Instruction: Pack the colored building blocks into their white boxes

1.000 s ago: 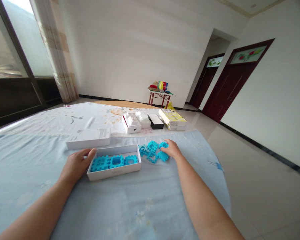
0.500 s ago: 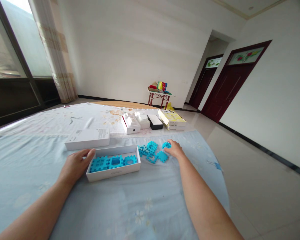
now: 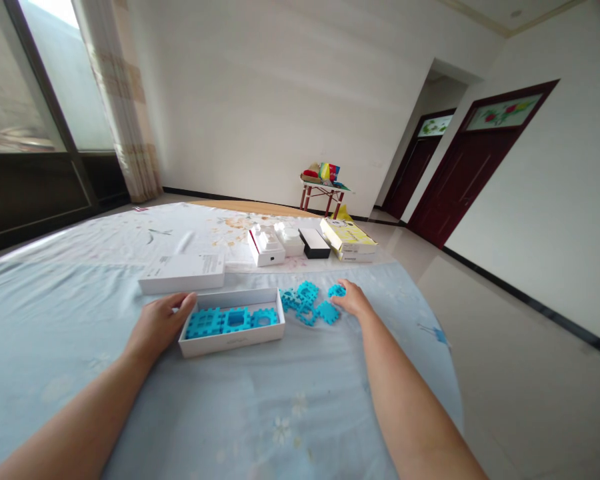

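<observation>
A shallow white box (image 3: 240, 343) stands on the blue tablecloth with several blue interlocking toy blocks (image 3: 236, 320) in a row inside. My left hand (image 3: 161, 321) holds the box by its left end, thumb over the corner of the rim. Right of the box lies a loose group of notched blue pieces (image 3: 306, 308), some overlapping. At the right side of that group, my right hand (image 3: 353, 298) pinches a single blue block piece (image 3: 337, 291) between thumb and fingers. The fingers partly cover this piece.
Behind the box lies a white lid (image 3: 183, 275). Farther back stand a white box with white parts (image 3: 267, 247), a black-sided box (image 3: 314, 243) and a yellow-and-white box (image 3: 350, 239). The table's rounded edge runs along the right.
The view has shifted slightly, so everything sits a little farther right in the picture. Both hands keep their places on the box and the blue piece.
</observation>
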{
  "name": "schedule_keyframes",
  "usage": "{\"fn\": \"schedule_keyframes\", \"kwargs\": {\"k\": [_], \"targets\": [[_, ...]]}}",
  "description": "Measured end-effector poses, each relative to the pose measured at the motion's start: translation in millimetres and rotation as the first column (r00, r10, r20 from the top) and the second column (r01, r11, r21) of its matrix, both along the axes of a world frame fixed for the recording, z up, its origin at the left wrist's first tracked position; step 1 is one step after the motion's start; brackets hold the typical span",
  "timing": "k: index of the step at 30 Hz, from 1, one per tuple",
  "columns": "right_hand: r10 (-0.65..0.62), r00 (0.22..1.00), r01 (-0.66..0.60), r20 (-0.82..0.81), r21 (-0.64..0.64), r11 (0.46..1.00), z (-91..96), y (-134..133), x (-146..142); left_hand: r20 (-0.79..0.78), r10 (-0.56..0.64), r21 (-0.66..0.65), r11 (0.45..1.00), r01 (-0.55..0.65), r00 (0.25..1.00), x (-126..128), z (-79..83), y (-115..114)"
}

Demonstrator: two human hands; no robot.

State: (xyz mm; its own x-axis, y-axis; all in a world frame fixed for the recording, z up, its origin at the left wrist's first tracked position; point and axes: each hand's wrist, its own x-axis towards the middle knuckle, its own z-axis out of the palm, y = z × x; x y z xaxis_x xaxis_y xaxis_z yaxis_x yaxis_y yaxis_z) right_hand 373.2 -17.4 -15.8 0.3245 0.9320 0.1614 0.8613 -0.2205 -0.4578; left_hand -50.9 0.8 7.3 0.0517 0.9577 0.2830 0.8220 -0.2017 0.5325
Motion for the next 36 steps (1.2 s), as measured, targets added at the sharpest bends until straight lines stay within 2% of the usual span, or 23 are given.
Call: {"fn": "schedule_keyframes", "kwargs": {"k": [2, 4, 6, 8, 11, 14, 17, 20, 25, 32, 34, 36], "targets": [[0.017, 0.999, -0.015, -0.051, 0.038, 0.999, 4.2, 0.4, -2.2, -0.01, 0.0, -0.002, 1.0, 0.0, 1.0, -0.4, -0.3, 0.6], [0.091, 0.991, -0.078, -0.094, 0.132, 0.988, 14.1, -0.6, -10.6, -0.014, -0.005, -0.004, 1.0, 0.005, 1.0, -1.1, -1.3, 2.0], [0.237, 0.964, -0.203, -0.12, 0.245, 0.948, 29.0, -4.2, -27.6, -0.007, -0.009, 0.001, 1.0, 0.009, 1.0, -1.5, -2.7, 3.3], [0.41, 0.902, -0.356, -0.135, 0.303, 0.884, 45.7, -10.4, -52.2, 0.01, -0.006, 0.008, 1.0, 0.006, 1.0, -1.2, -4.0, 4.2], [0.592, 0.799, -0.548, -0.102, 0.278, 0.789, 66.3, -19.9, -94.2, 0.041, -0.004, 0.022, 1.0, 0.003, 0.999, 0.1, -4.3, 4.0], [0.712, 0.701, -0.696, -0.038, 0.181, 0.695, 76.2, -23.1, -127.8, 0.049, -0.015, 0.044, 0.999, 0.013, 0.999, 1.9, -2.0, 1.4], [0.757, 0.652, -0.758, 0.031, 0.029, 0.652, 78.2, -18.9, -146.1, 0.04, -0.021, 0.052, 0.998, 0.019, 0.999, 3.4, 0.9, -1.7], [0.78, 0.624, -0.773, 0.052, -0.104, 0.626, 77.9, -12.4, -152.5, 0.041, -0.027, 0.061, 0.998, 0.025, 0.999, 4.3, 2.4, -3.2], [0.797, 0.6, -0.786, -0.067, -0.233, 0.572, 81.4, -4.4, -154.0, 0.045, -0.028, 0.059, 0.998, 0.025, 0.999, 5.4, 2.2, -2.7], [0.809, 0.559, -0.812, -0.183, -0.318, 0.489, 83.5, 2.4, -151.2, 0.068, -0.038, 0.045, 0.998, 0.035, 0.997, 5.6, 1.8, -2.1], [0.814, 0.538, -0.831, -0.217, -0.297, 0.47, 81.7, 3.3, -148.4, 0.072, -0.037, 0.039, 0.999, 0.034, 0.997, 5.5, 1.7, -1.8], [0.819, 0.526, -0.846, -0.23, -0.246, 0.473, 80.0, 2.8, -146.2, 0.071, -0.035, 0.041, 0.999, 0.032, 0.997, 5.2, 1.2, -1.2]]}}
